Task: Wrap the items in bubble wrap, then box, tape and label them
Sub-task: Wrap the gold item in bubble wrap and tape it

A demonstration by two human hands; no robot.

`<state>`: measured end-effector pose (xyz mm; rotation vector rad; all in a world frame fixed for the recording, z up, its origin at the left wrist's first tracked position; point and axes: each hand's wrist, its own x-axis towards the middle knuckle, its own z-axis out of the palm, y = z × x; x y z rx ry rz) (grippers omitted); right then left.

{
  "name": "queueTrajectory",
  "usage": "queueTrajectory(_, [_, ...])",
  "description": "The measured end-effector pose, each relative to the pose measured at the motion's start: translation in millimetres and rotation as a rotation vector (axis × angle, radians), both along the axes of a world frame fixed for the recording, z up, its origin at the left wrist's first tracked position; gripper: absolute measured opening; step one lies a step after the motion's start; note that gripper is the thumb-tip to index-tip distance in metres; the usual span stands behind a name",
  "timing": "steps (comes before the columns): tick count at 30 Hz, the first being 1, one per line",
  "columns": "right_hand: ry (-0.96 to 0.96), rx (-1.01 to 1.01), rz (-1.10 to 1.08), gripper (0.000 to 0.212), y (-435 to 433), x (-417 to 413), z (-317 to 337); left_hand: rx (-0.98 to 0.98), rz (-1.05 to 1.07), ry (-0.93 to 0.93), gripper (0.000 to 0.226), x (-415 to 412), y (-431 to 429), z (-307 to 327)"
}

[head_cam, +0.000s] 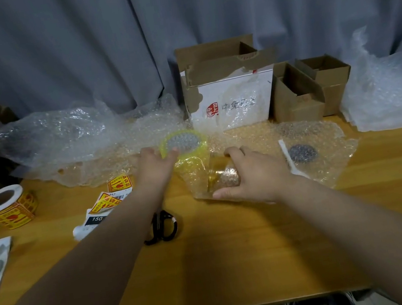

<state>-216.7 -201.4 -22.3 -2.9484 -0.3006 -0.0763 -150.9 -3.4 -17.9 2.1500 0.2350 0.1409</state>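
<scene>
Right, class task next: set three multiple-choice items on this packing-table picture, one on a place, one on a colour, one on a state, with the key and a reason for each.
1. Where do the black-handled scissors lie?
A. in the white cardboard box
B. on the wooden table, beside the left forearm
C. on a brown cardboard box

2. What colours are the printed faces on the roll of warning stickers?
A. yellow and red
B. blue and green
C. plain black

3. What is the right hand doing?
A. lying flat on bare wood
B. cutting with a blade
C. gripping the bubble-wrapped glass jar with a gold lid

Key: B, the scissors lie on the wood just beside the forearm; A, the stickers show yellow with red print; C, the fingers curl round the wrapped jar.
</scene>
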Motion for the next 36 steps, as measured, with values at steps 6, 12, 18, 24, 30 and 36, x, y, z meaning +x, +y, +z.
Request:
queueTrajectory(6, [-0.029, 0.056, -0.01, 0.1, -1.0, 5.3, -2.6, -0.105, 0.001, 0.231, 0.079, 27.4, -4.6, -5.4])
queueTrajectory(12, [0.007, -0.002, 0.032, 0.115, -5.0, 8.0, -2.7, -0.338, 0.127, 0.069, 0.024, 39.9, -6.7, -18.5])
queueTrajectory(18, [-0.052, -0.001, 0.035, 0.107, -4.4, 8.0, -5.2, -0.392, 0.156, 0.076, 0.063, 39.9, -9.4, -13.2])
queueTrajectory(24, [-0.072, -0.034, 0.039, 0.107, -2.7, 4.1, -3.7, -0.248, 0.069, -0.07, 0.033, 35.9, -15.2, -2.7])
queueTrajectory(30, [-0.057, -0.027, 0.169, 0.106, 3.7, -4.2, 9.3, -0.176, -0.15, -0.491, 0.03, 1.0, -0.4, 23.3])
queueTrajectory(36, [0.064, -0.058, 0.289, 0.108, 26.6, 11.6, 10.0, -0.167, 0.038, -0.352, 0.033, -11.8, 37.8, 6.8])
